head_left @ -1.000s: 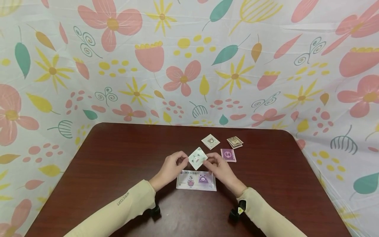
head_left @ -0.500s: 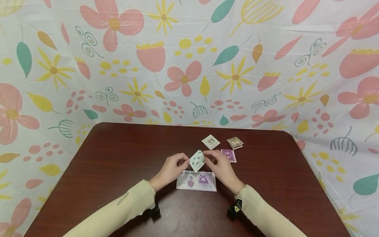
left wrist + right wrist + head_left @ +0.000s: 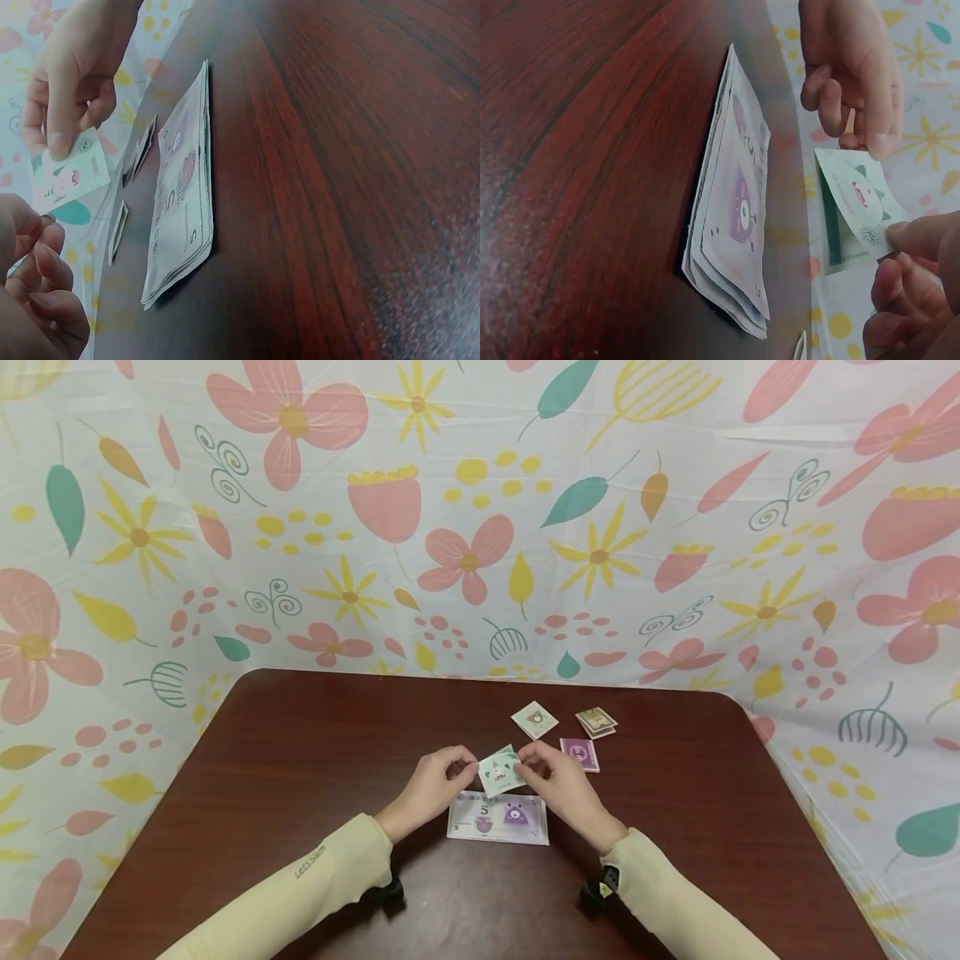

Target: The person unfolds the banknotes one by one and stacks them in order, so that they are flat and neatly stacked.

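Note:
A green-and-white folded play banknote (image 3: 498, 773) is held up between both hands, its animal-face print toward the head camera. The left hand (image 3: 435, 787) pinches its left corner between thumb and finger. At its right edge the right hand (image 3: 558, 787) pinches it, the thumb lying on the printed side in the right wrist view. There the folded note (image 3: 855, 199) shows two layers standing apart, a darker green one behind. Just below the hands lies a stack of purple play banknotes (image 3: 498, 820) marked 5, several layers thick in the wrist views.
Beyond the right hand on the dark red wooden table (image 3: 315, 727) lie a white folded note (image 3: 535, 720), a brown folded note (image 3: 596, 722) and a purple folded note (image 3: 580, 755). A flower-print cloth (image 3: 465, 635) hangs behind the table.
The held green note has turned and tilted between the fingers, and a rear layer now peeks out at its top. The right hand shifted slightly on the note's edge.

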Demonstrator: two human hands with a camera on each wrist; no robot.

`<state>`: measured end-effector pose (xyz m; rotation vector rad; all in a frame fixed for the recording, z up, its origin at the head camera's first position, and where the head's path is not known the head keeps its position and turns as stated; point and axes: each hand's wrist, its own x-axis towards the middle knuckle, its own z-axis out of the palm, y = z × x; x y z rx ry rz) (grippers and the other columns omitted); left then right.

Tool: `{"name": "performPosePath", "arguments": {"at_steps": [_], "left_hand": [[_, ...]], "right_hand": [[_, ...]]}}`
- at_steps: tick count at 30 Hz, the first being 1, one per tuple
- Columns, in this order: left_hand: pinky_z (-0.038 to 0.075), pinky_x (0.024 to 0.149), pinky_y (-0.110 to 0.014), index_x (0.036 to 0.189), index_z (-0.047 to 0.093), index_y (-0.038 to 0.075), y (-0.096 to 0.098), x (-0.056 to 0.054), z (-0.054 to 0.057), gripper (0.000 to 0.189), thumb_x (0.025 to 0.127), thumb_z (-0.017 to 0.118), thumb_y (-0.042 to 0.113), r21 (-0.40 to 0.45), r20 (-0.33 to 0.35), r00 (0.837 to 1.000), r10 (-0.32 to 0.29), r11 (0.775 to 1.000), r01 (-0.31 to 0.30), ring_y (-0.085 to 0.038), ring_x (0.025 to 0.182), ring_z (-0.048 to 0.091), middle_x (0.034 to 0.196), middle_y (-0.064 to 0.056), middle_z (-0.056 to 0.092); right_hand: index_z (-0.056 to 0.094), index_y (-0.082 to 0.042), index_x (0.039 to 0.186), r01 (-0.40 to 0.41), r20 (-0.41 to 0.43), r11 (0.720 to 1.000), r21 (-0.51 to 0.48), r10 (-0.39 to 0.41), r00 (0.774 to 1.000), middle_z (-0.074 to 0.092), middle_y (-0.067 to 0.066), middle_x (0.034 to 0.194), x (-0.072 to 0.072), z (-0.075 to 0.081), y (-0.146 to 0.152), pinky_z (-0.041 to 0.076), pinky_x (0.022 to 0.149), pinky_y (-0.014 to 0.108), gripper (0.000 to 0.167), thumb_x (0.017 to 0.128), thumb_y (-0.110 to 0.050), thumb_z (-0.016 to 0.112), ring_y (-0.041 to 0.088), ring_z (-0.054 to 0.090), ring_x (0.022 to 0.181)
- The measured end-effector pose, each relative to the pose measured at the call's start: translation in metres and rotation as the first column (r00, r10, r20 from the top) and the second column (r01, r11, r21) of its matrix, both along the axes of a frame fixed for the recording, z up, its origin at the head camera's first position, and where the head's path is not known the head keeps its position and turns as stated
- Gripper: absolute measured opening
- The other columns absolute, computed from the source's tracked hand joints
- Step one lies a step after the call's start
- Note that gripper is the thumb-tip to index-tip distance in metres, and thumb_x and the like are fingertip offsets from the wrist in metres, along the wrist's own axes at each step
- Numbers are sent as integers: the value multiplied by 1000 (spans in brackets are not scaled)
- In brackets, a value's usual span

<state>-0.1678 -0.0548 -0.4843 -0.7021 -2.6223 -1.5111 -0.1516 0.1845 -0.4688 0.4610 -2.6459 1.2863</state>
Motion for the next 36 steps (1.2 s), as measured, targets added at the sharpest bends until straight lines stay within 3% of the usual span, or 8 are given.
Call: {"name": "performPosePath", "arguments": {"at_steps": [6,12,19,24,29,36], "left_hand": [[48,69,-23,96,76,12,-1,0,2,4,98,73,11,11,-9,1000,-10,1000,10,-7,73,56,88,4,69],[52,70,-23,101,79,10,-4,-2,3,7,95,77,11,48,-7,1000,-27,998,27,-8,77,61,91,1,71],[50,68,-24,104,77,11,-13,-8,-1,11,93,78,10,24,8,1000,26,999,-27,-9,75,59,94,0,71],[46,60,-24,110,76,9,-19,-13,-9,17,93,78,10,19,58,997,60,998,-61,-9,65,53,95,-2,69],[45,58,-24,113,77,8,-21,-14,-13,20,94,77,10,37,85,996,32,999,-35,-9,62,51,96,-3,67],[47,66,-23,109,77,10,-19,-11,-14,13,96,76,11,69,50,999,-14,998,11,-8,72,55,97,-1,69]], "right_hand": [[74,-15,98,-43,-74,999,3,44,996,74,-8,89,3,4,6,50,69,27,10,93,-7,77,5,60,75],[75,-17,95,-68,-94,998,-13,66,993,75,-10,89,5,8,14,51,70,26,13,92,-4,78,5,61,77],[75,-16,93,-63,-58,997,-51,60,996,73,-7,84,7,13,20,48,66,24,14,92,-2,77,5,59,73],[75,-15,93,-80,-13,990,-113,79,997,73,-2,84,10,15,21,45,61,24,12,92,-3,78,5,56,69],[76,-12,95,-102,17,982,-161,106,994,70,2,82,15,19,20,46,58,24,8,92,-5,78,6,54,64],[74,-7,97,-93,33,972,-215,102,994,65,6,79,16,20,22,47,55,25,7,93,-2,76,6,53,60]]}}
